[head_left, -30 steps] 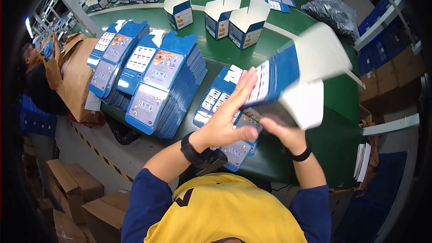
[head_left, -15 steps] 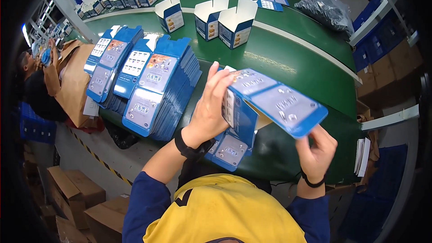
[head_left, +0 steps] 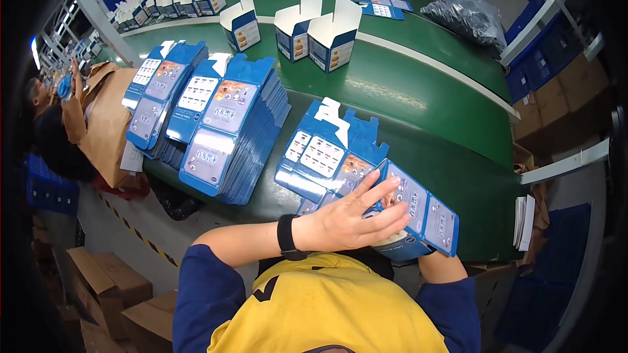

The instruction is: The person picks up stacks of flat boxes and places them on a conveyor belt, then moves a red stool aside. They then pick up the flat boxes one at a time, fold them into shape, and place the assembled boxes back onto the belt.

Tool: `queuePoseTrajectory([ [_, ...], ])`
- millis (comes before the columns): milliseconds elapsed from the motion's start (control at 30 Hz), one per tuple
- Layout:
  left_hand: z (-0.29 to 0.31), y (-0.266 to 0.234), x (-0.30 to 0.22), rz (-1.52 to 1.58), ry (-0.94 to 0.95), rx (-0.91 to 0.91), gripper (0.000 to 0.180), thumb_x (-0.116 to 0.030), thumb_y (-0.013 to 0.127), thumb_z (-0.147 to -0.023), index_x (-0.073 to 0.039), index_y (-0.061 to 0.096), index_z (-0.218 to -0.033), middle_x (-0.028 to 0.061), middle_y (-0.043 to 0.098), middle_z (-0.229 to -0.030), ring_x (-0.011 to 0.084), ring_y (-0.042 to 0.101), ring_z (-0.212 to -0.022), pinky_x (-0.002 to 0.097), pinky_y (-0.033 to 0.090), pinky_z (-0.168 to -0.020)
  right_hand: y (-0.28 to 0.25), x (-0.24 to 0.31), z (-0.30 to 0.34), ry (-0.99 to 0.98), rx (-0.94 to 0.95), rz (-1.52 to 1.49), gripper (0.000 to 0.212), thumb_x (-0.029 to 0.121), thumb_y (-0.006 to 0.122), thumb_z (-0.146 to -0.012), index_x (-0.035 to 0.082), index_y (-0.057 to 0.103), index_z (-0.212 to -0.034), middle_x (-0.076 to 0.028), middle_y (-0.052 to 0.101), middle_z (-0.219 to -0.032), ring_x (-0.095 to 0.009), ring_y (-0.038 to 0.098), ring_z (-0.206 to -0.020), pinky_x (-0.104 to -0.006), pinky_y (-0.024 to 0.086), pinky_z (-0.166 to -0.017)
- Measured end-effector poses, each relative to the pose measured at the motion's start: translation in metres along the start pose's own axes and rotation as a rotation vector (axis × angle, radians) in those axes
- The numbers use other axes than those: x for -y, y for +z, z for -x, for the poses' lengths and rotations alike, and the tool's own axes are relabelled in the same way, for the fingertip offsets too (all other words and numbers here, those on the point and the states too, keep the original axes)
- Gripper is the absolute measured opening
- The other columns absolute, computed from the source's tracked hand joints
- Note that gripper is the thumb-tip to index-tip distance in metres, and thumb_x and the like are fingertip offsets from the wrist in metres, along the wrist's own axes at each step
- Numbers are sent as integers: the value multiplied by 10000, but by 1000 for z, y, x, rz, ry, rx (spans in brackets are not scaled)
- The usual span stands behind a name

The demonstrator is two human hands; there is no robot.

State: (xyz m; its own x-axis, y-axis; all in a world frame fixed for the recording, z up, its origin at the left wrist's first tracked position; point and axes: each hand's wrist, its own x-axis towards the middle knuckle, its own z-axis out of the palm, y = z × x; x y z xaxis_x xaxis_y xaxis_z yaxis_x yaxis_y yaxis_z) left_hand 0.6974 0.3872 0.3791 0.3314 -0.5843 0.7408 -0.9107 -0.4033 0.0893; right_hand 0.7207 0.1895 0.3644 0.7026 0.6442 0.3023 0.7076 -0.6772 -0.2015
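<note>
A blue, partly folded carton [head_left: 413, 206] with a grey printed panel is held close to my body at the table's front edge. My left hand [head_left: 356, 219] lies across it, fingers spread over the printed side and gripping it. Only my right wrist [head_left: 441, 267] shows below the carton; the box covers that hand's fingers. Beside my left hand lie flat blue carton blanks [head_left: 320, 157] on the green table. Further left stands a tall stack of flat cartons [head_left: 229, 134], with another flat carton stack [head_left: 157, 95] beyond it.
Opened cartons with raised white lids [head_left: 335, 36] stand on the green conveyor [head_left: 418, 72], with a longer row of them [head_left: 176, 0] at the far left. A dark plastic bag [head_left: 464, 18] lies at the back right. Brown boxes [head_left: 108, 281] sit on the floor at left.
The carton has gone from a raised, opened-out panel to a folded box lower and nearer my body. My left hand has moved down and right onto it; my right hand has dropped behind it.
</note>
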Motion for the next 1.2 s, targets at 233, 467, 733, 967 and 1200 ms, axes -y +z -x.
queuePoseTrajectory([
  [233, -5, -5, 29, -87, -221, -152, 603, -67, 685, -651, -62, 469, -1214, 153, 440, -1227, 437, 356, -1231, 561, 314, -1015, -5, -7, 0, -314, 301, 697, 503, 142, 533, -855, 15, 400, -1323, -173, 424, -1349, -265, 406, -1249, -360, 329, -1031],
  [467, 11, -10, 54, 1119, -1028, -369, 1087, -247, 880, -549, -59, 176, -1354, 129, 363, -1279, 236, 455, -1148, 360, 412, -924, -68, -2, -15, 272, -455, -678, 902, 292, 782, -684, 14, 299, -1392, -176, 450, -1330, -272, 498, -1150, -349, 486, -827],
  [733, 23, -24, 84, 304, -863, 48, 1090, -190, 818, -610, -116, 105, -1432, 221, 320, -1388, 374, 395, -1242, 393, 365, -1006, -17, -35, -90, 348, -75, -937, 1047, 87, 763, -556, 74, 170, -1419, -124, 334, -1387, -254, 324, -1303, -363, 391, -989],
  [967, 68, -15, 88, -111, -1089, 451, 914, -296, 784, -644, -45, 293, -1373, 179, 484, -1095, 358, 494, -967, 436, 435, -803, 71, -194, -188, 401, -460, -885, 1008, 137, 805, -573, -10, 165, -1338, -202, 359, -1318, -265, 324, -1282, -317, 227, -1071],
  [1200, 73, 6, 68, -250, -943, 456, 913, -302, 799, -611, -44, 336, -1354, 161, 483, -1021, 327, 481, -942, 428, 424, -767, 67, -181, -155, 751, -233, -714, 1129, 183, 794, -671, 19, -31, -1425, -299, 184, -1435, -299, 215, -1356, -343, 205, -1083],
])
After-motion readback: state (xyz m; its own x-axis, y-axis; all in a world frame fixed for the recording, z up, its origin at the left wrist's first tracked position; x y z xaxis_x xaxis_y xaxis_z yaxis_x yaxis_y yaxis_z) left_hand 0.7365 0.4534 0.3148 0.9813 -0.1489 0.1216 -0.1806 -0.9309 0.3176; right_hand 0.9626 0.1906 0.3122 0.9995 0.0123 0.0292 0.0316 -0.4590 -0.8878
